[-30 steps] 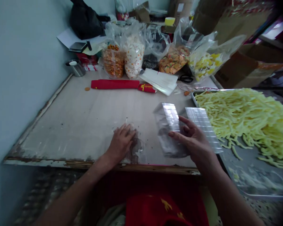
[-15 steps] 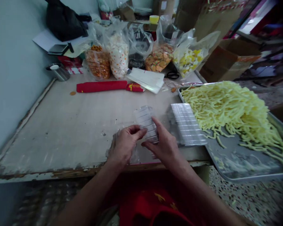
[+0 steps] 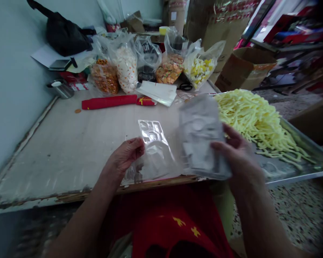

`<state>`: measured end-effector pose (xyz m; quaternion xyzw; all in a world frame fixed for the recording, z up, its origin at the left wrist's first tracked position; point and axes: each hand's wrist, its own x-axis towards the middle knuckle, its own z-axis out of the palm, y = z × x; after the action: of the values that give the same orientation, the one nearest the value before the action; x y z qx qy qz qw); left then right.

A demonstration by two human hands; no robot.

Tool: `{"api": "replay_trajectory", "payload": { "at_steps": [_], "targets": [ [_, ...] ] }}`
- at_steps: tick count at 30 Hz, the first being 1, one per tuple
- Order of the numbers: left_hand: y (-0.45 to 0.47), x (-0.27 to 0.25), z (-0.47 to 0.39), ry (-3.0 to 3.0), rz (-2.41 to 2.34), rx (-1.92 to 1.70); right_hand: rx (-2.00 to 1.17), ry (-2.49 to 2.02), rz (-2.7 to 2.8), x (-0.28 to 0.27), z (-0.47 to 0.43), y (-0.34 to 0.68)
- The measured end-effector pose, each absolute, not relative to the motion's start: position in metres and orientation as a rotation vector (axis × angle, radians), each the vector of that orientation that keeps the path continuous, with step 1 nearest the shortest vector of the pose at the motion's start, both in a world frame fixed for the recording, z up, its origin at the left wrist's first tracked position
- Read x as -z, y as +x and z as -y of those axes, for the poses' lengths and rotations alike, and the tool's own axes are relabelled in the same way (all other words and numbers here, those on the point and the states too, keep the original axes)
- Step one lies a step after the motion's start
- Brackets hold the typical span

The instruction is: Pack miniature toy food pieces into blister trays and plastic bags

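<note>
My left hand (image 3: 127, 152) is closed, thumb and fingertips at the left edge of a clear moulded plastic sheet (image 3: 153, 134) with round and square recesses. That sheet is over the near edge of the table, with more clear plastic beneath it. My right hand (image 3: 235, 154) grips a greyish, see-through plastic stack (image 3: 201, 139) by its right side, thumb on the front. The stack is tilted up and smeared by motion, so its layers cannot be counted.
A metal tray (image 3: 320, 157) at the right bears a heap of pale yellow strips (image 3: 247, 114). Along the back stand several snack bags (image 3: 126, 68). Before them lie a red packet (image 3: 109, 102), white sheets (image 3: 157, 92) and black scissors (image 3: 185, 87). An open carton (image 3: 244, 68) stands behind the tray.
The hands have moved apart. My right hand has moved right and now holds up a plastic stack; the lined stack beside the tray no longer shows. The view has shifted slightly right.
</note>
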<state>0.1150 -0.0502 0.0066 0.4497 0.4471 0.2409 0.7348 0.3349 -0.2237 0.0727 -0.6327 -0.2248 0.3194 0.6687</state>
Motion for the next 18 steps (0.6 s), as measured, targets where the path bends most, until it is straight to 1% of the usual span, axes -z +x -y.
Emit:
{"api": "replay_trajectory", "payload": {
  "at_steps": [3,6,9,13,16,18],
  "targets": [
    [0.124,-0.001,0.038,1.002,-0.877,-0.392,-0.365,-1.380,0.529,-0.103,0.251,0.355],
    [0.145,0.007,0.036,1.183,-0.892,-0.272,-0.174,-1.389,0.588,-0.115,0.269,0.361],
    [0.157,0.010,0.041,1.494,-1.075,-0.217,-0.103,-1.423,0.530,-0.110,0.283,0.364],
    [0.154,0.003,0.058,2.232,-1.429,-0.173,-0.075,-1.453,0.459,-0.094,0.302,0.378],
    [0.159,-0.011,0.068,2.566,-1.372,-0.029,-0.047,-1.465,0.453,-0.085,0.315,0.394],
    [0.177,-0.024,0.069,2.679,-1.238,-0.092,-0.012,-1.486,0.420,-0.085,0.322,0.402]
  ]
}}
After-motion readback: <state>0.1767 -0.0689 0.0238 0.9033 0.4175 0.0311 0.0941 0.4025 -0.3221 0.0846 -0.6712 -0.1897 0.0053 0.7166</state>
